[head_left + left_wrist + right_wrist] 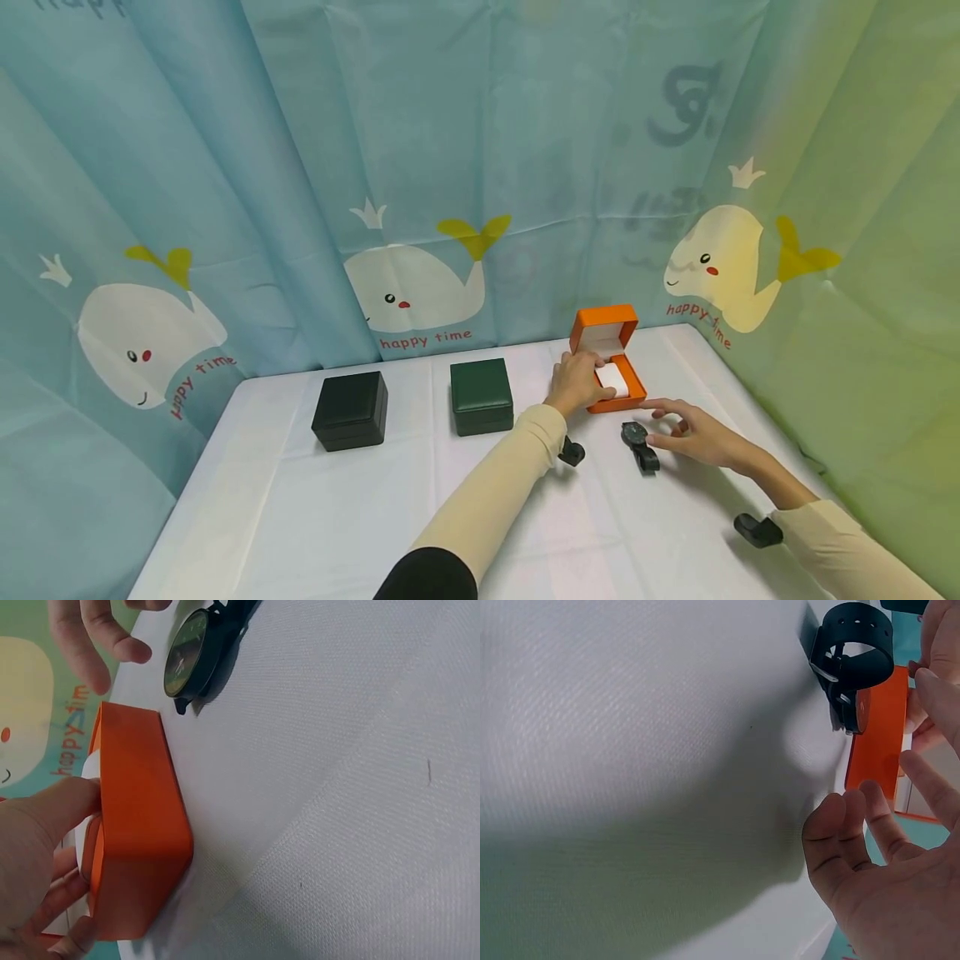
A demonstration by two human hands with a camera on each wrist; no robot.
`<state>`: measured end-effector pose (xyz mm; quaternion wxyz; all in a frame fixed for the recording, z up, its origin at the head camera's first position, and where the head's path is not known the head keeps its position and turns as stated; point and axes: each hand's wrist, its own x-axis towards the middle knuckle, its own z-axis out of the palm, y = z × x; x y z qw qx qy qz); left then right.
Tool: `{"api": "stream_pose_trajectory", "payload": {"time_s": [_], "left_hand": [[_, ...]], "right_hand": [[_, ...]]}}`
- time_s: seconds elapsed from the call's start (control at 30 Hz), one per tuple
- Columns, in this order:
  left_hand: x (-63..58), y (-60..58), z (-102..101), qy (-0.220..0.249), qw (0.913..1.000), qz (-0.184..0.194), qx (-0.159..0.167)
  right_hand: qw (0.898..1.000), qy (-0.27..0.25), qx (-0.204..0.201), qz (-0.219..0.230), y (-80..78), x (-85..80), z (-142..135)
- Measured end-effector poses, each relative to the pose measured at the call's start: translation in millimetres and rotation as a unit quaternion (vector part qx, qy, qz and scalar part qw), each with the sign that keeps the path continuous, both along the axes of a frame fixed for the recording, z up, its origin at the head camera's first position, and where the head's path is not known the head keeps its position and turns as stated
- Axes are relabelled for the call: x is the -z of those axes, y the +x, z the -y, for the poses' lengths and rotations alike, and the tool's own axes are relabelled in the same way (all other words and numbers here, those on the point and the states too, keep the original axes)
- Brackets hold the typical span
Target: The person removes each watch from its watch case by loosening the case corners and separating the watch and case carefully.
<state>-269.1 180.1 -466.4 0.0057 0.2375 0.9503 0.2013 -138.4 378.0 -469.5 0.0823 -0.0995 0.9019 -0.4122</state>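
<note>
Head view: left hand pinches white cushion in orange watch box, likely loosening it; next, probably, lifting; right hand near box, thumb and forefinger apart.

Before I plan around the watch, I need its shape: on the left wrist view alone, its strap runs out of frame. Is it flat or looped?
Observer: Looped; the right wrist view shows the watch with its strap curled round into a ring.
Operator: Any boxes besides the orange box?
Observer: Yes, a green box and a black box, both left of it in the head view.
Operator: Are those open?
Observer: No, both are closed.
</note>
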Motion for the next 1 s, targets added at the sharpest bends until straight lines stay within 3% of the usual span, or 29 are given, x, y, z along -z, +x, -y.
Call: {"api": "stream_pose_trajectory", "payload": {"time_s": [0.43,0.77,1.0], "left_hand": [[-2.9,1.4,1.3,-0.046,0.9982,-0.032,0.022],[-1.3,-1.7,6.2,-0.027,0.9983,-0.031,0.04],[-7.2,-0.6,17.1,-0.042,0.9934,-0.057,0.09]], "right_hand": [[1.0,0.004,-0.006,0.0,-0.9,-6.8,-0.2],[1.0,0.009,-0.004,0.004,-3.6,-7.5,0.0],[1.0,0.002,0.0,0.016,-6.8,-6.2,2.4]]}}
